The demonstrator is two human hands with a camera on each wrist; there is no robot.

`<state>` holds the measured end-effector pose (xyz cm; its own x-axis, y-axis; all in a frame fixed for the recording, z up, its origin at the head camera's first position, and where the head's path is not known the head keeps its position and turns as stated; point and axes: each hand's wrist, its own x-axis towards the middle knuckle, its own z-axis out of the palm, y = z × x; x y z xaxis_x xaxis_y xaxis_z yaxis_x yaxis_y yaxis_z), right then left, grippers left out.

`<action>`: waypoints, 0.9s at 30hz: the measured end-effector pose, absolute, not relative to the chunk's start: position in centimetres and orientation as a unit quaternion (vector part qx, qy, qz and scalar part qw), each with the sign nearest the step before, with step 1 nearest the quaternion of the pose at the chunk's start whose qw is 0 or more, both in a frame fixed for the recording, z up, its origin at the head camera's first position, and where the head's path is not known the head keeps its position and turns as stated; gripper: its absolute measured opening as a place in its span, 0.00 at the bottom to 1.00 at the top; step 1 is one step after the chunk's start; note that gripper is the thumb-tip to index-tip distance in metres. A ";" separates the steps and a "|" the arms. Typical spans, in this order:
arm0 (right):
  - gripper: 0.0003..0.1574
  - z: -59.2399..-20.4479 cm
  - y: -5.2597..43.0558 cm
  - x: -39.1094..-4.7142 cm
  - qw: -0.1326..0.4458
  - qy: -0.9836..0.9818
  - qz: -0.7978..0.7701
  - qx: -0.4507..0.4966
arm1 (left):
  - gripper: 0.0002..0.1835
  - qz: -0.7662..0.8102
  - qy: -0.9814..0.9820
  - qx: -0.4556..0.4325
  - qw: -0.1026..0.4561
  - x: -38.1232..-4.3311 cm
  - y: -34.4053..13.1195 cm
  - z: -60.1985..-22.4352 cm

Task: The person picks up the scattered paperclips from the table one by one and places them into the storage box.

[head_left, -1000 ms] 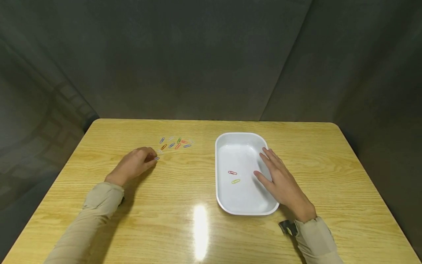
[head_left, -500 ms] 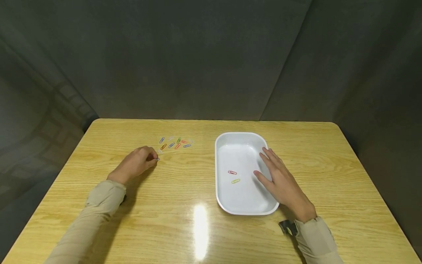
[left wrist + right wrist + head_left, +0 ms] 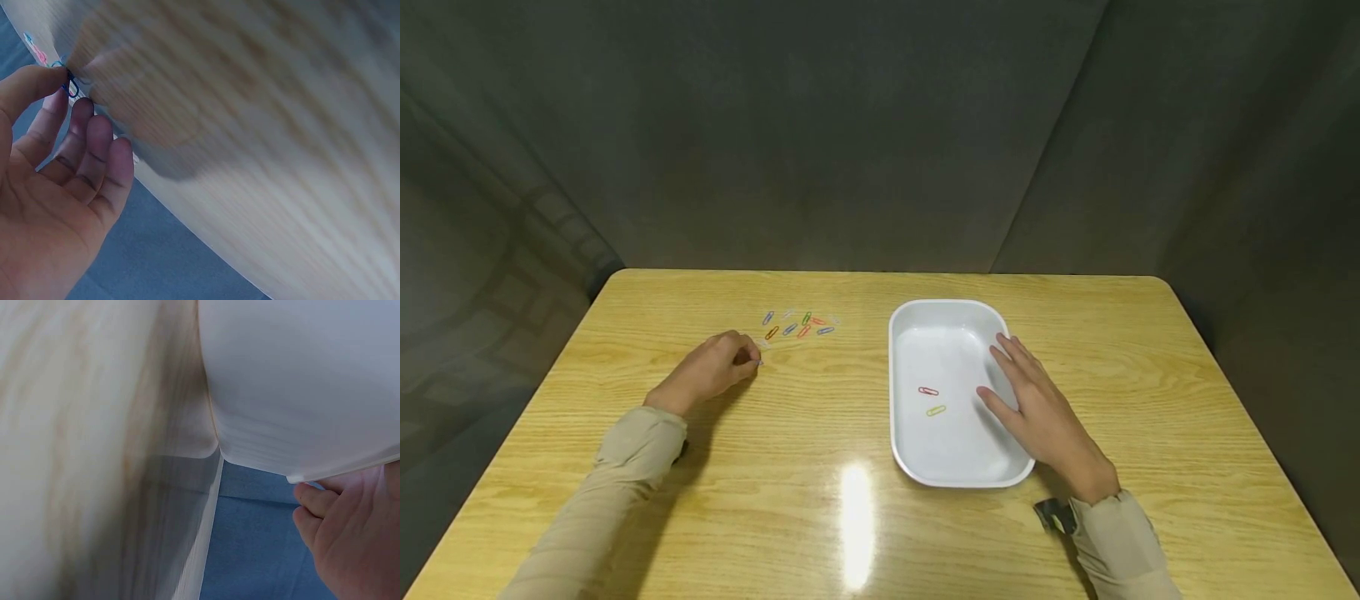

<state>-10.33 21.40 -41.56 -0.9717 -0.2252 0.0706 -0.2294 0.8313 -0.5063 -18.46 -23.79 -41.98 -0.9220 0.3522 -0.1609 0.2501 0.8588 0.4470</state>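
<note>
My left hand (image 3: 711,371) is low over the left of the table. In the left wrist view its thumb and index finger pinch a blue paper clip (image 3: 73,85), with the other fingers loosely bent. Just beyond the fingertips lies a group of paper clips: white (image 3: 763,343), brown-orange (image 3: 772,332), blue, green (image 3: 807,317), red and pink ones. A white tray (image 3: 958,358) stands right of centre, holding a red paper clip (image 3: 928,391) and a yellow paper clip (image 3: 936,410). Across its right rim rests my right hand (image 3: 1052,425), fingers extended and thumb spread over the inside.
The wooden table (image 3: 797,450) ends at a far edge before a dark grey curtain (image 3: 820,142). Bare tabletop lies between the clips and the tray. A bright light reflection (image 3: 855,525) shows on the near part.
My left thumb and fingertips have closed together on the blue paper clip, covering more of it, and the hand has shifted slightly right. The right hand and the tray have stayed put.
</note>
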 end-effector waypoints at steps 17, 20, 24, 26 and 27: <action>0.45 -41.5 21.3 -10.3 0.003 -0.958 0.262 0.117 | 0.06 0.209 0.955 0.205 0.050 -18.2 -23.3 -42.1; 0.45 -41.6 21.3 -10.3 0.002 -0.958 0.261 0.116 | 0.06 0.218 0.953 0.208 0.042 -18.1 -22.7 -42.0; 0.45 -41.6 21.3 -10.3 0.000 -0.959 0.261 0.113 | 0.06 0.231 0.948 0.214 0.037 -18.0 -22.0 -41.9; 0.45 -41.6 21.3 -10.3 0.000 -0.959 0.261 0.113 | 0.05 0.237 0.947 0.214 0.039 -18.1 -21.6 -41.9; 0.45 -41.5 21.3 -10.3 0.000 -0.959 0.261 0.114 | 0.05 0.241 0.945 0.215 0.042 -18.0 -21.5 -41.8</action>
